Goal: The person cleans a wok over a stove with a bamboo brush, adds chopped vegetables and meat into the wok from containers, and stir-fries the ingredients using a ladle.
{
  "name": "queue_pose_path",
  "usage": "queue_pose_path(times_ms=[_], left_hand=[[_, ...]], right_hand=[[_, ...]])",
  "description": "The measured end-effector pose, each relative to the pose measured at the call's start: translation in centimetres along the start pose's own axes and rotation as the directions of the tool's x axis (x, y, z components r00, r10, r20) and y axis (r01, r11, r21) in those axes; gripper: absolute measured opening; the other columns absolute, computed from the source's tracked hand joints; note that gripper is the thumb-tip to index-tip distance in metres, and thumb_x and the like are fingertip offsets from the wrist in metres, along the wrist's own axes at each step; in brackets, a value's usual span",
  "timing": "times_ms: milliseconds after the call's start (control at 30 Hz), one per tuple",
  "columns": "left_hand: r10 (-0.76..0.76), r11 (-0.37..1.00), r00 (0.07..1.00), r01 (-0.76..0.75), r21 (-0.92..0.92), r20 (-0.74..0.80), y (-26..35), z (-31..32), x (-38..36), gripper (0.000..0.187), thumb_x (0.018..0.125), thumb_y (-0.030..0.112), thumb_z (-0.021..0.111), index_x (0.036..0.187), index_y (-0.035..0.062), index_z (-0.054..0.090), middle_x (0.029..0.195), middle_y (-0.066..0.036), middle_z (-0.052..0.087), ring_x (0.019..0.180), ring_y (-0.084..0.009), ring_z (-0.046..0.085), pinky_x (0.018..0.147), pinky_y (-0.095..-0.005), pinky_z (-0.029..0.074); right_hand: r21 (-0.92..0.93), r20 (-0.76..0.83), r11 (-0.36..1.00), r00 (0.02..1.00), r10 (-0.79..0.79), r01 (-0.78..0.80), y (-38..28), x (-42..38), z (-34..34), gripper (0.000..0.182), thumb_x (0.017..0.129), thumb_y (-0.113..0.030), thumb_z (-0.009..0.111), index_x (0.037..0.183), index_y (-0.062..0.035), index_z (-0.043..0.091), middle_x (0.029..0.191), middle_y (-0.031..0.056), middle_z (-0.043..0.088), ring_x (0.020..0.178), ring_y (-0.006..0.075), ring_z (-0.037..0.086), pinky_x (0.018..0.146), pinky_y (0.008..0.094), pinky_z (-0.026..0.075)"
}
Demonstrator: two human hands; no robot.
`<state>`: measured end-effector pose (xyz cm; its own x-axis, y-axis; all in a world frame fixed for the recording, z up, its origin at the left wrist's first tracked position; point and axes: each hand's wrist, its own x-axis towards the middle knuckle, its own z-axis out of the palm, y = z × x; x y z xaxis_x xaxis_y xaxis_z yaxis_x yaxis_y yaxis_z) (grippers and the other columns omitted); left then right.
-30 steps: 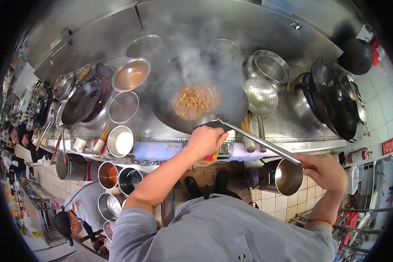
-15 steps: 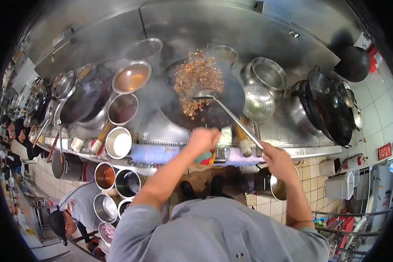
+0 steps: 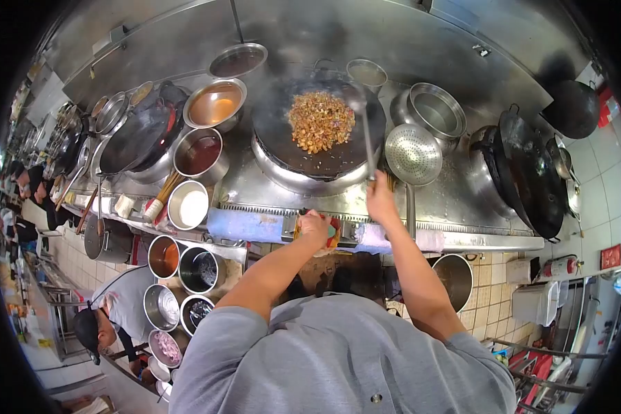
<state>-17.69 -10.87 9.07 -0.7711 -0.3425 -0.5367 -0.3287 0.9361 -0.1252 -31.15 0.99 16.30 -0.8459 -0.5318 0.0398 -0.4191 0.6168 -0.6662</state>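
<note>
Right hand (image 3: 381,200) closed round end of stiff-looking ladle (image 3: 368,141), best held there. Food (image 3: 322,122), likely loose, in wok (image 3: 274,134) ahead. Left hand (image 3: 313,228) at cloth (image 3: 334,232), grip unclear.

Right hand (image 3: 381,198) is gripping a long ladle (image 3: 368,134) over the right side of the big wok (image 3: 272,138), browned chopped food (image 3: 321,121) is sitting heaped in there, and the left hand (image 3: 314,226) is hanging out by the steel counter (image 3: 479,214)'s front edge, lol.
</note>
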Motion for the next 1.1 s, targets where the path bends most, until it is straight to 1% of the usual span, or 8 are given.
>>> queue_pose_path(times_ms=[167, 233, 267, 367, 500, 567, 733, 1100], left_hand=[[0.082, 0.835, 0.989, -0.135, -0.533, -0.121, -4.1, -0.8, 0.1, 0.065, 0.077, 0.041, 0.069, 0.128, 0.0082, 0.045, 0.109, -0.021, 0.057, 0.100, -0.0316, 0.061, 0.078, -0.0411, 0.052], [0.058, -0.034, 0.989, -0.131, -0.991, -0.132, -7.0, -1.5, -0.8, 0.053, 0.082, 0.037, 0.063, 0.121, 0.0038, 0.048, 0.100, -0.017, 0.060, 0.095, -0.0288, 0.062, 0.077, -0.0391, 0.053], [0.135, -0.595, 0.990, 0.056, -0.802, -0.031, -7.8, -1.2, -1.2, 0.048, 0.085, 0.037, 0.058, 0.116, 0.0023, 0.050, 0.096, -0.016, 0.061, 0.093, -0.0276, 0.062, 0.077, -0.0387, 0.054], [0.127, -0.928, 0.992, 0.119, -0.353, 0.000, -8.1, -2.7, -1.0, 0.050, 0.087, 0.049, 0.054, 0.108, 0.0035, 0.051, 0.094, -0.013, 0.059, 0.085, -0.0266, 0.060, 0.075, -0.0407, 0.054], [0.121, -0.896, 0.992, 0.124, -0.426, 0.034, -7.5, -7.3, -0.2, 0.058, 0.086, 0.060, 0.050, 0.103, 0.0042, 0.051, 0.090, -0.013, 0.057, 0.079, -0.0262, 0.058, 0.074, -0.0433, 0.054], [0.147, -0.890, 0.985, 0.171, -0.423, 0.090, -7.8, -8.6, -0.2, 0.061, 0.086, 0.065, 0.048, 0.098, 0.0054, 0.051, 0.088, -0.013, 0.056, 0.077, -0.0263, 0.056, 0.073, -0.0448, 0.054], [0.176, -0.887, 0.969, 0.233, -0.397, 0.176, -7.6, -7.8, 3.8, 0.018, 0.085, 0.016, 0.060, 0.095, 0.0057, 0.050, 0.088, -0.011, 0.054, 0.080, -0.0253, 0.055, 0.072, -0.0443, 0.053], [0.266, -0.903, 0.949, 0.306, -0.303, 0.167, -3.6, -9.8, -9.0, 0.009, 0.090, 0.019, 0.054, 0.093, 0.0102, 0.052, 0.083, -0.005, 0.055, 0.078, -0.0210, 0.058, 0.069, -0.0402, 0.054]], right_hand=[[0.641, 0.459, 0.613, 0.871, 0.176, -0.461, -1.5, 0.1, -7.1, 0.051, 0.090, -0.014, 0.055, 0.136, -0.0060, 0.035, 0.076, 0.0074, 0.054, 0.046, 0.0118, 0.047, 0.040, 0.0300, 0.038], [0.632, 0.462, 0.626, 0.871, 0.168, -0.456, -1.5, 0.6, -7.4, 0.048, 0.092, -0.014, 0.053, 0.137, -0.0079, 0.036, 0.074, 0.0063, 0.054, 0.045, 0.0118, 0.046, 0.040, 0.0284, 0.038], [0.554, 0.374, 0.764, 0.919, 0.127, -0.331, -1.8, 1.6, -6.5, 0.047, 0.093, -0.015, 0.051, 0.137, -0.0089, 0.038, 0.072, 0.0052, 0.053, 0.046, 0.0113, 0.046, 0.040, 0.0276, 0.038], [0.424, 0.362, 0.863, 0.925, 0.117, -0.275, -2.4, 5.6, -3.2, 0.042, 0.094, -0.018, 0.047, 0.136, -0.0113, 0.042, 0.066, 0.0022, 0.049, 0.046, 0.0108, 0.045, 0.039, 0.0266, 0.039], [0.374, 0.440, 0.884, 0.892, 0.098, -0.281, -4.4, 4.8, -1.2, 0.048, 0.093, -0.022, 0.050, 0.139, -0.0152, 0.040, 0.067, 0.0081, 0.055, 0.054, 0.0191, 0.057, 0.045, 0.0344, 0.046], [-0.070, 0.165, 0.907, 0.901, -0.401, 0.416, 0.9, 3.5, -0.1, 0.050, 0.092, -0.019, 0.051, 0.140, -0.0182, 0.040, 0.081, 0.0142, 0.063, 0.066, 0.0304, 0.062, 0.057, 0.0401, 0.049], [-0.445, 0.312, 0.870, 0.947, -0.071, 0.212, -1.2, -4.3, -9.7, 0.054, 0.088, -0.020, 0.053, 0.140, -0.0218, 0.039, 0.098, 0.0184, 0.065, 0.082, 0.0384, 0.063, 0.073, 0.0477, 0.050], [-0.287, 0.504, 0.946, 0.864, 0.014, 0.153, -8.1, -14.1, -29.5, 0.053, 0.076, -0.004, 0.062, 0.127, -0.0158, 0.057, 0.078, 0.0163, 0.061, 0.070, 0.0321, 0.061, 0.065, 0.0377, 0.047]])
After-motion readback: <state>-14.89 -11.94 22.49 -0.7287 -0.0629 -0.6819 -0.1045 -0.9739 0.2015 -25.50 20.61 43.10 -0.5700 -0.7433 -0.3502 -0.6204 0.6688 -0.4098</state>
